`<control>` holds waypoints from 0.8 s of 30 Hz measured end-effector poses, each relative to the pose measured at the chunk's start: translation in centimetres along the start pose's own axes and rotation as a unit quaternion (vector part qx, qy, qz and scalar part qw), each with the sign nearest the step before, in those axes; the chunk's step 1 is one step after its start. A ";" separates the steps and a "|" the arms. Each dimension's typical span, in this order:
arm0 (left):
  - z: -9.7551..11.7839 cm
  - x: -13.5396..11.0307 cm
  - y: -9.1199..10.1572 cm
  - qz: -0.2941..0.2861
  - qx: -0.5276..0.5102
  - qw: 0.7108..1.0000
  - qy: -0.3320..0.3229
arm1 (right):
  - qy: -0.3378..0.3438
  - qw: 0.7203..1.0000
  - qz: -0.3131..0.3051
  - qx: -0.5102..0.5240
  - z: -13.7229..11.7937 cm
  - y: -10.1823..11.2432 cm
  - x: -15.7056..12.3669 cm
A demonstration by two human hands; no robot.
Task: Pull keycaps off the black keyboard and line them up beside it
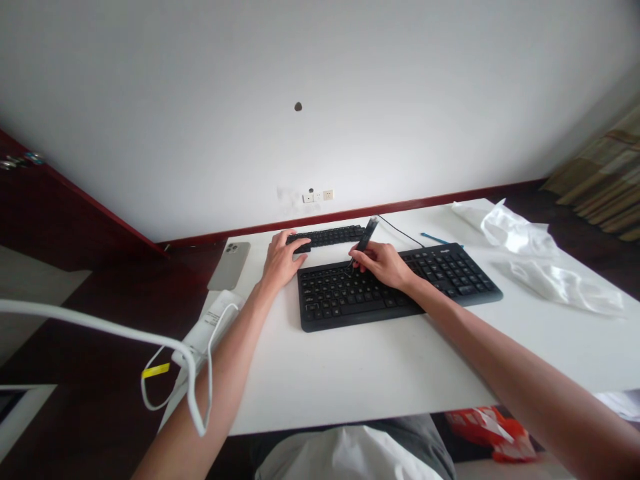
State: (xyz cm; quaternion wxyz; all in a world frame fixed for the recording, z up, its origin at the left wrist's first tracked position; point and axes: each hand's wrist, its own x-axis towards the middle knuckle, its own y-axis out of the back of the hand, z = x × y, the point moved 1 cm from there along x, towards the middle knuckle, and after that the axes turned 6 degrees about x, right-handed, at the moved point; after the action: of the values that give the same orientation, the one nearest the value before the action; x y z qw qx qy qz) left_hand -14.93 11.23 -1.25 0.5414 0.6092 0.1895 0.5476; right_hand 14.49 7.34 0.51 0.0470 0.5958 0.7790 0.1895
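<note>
My right hand [385, 263] is closed around a slim black tool [369, 233], held tilted like a pen. Thin wire prongs at its lower end reach down to the upper rows of a black keyboard [365, 307], and its top end looks pale. The keyboard lies slightly angled on the white table [320, 380], with my right wrist over its middle. Beyond its far edge sits a block of black keycaps in rows [330, 237]. My left hand [283, 260] rests at the left end of these rows, thumb and forefinger apart, with nothing visible in its grasp.
A grey phone [230, 265] and a white power strip [215, 323] lie along the left edge. A thick white cable [100, 325] crosses the lower left. Crumpled clear plastic [525, 233] and a blue stick-like item [434, 238] are at the right. The keyboard's cord [400, 230] runs behind it.
</note>
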 end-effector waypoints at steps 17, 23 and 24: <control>-0.1 0.2 0.0 -0.049 -0.001 0.999 -0.020 | -0.005 1.000 -0.001 -0.001 -0.1 0.0 0.0; -0.2 0.2 -0.2 -0.047 0.001 0.999 -0.017 | -0.004 1.000 -0.004 -0.006 -0.1 0.0 0.0; -0.2 0.2 -0.2 -0.048 0.001 0.999 -0.018 | -0.004 1.000 -0.004 -0.005 -0.1 0.0 0.1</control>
State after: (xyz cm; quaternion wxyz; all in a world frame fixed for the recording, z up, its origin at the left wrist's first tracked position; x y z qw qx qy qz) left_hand -14.98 11.53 -1.38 0.5695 0.6095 0.2094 0.5102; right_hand 14.44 7.37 0.57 0.0534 0.5929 0.7805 0.1908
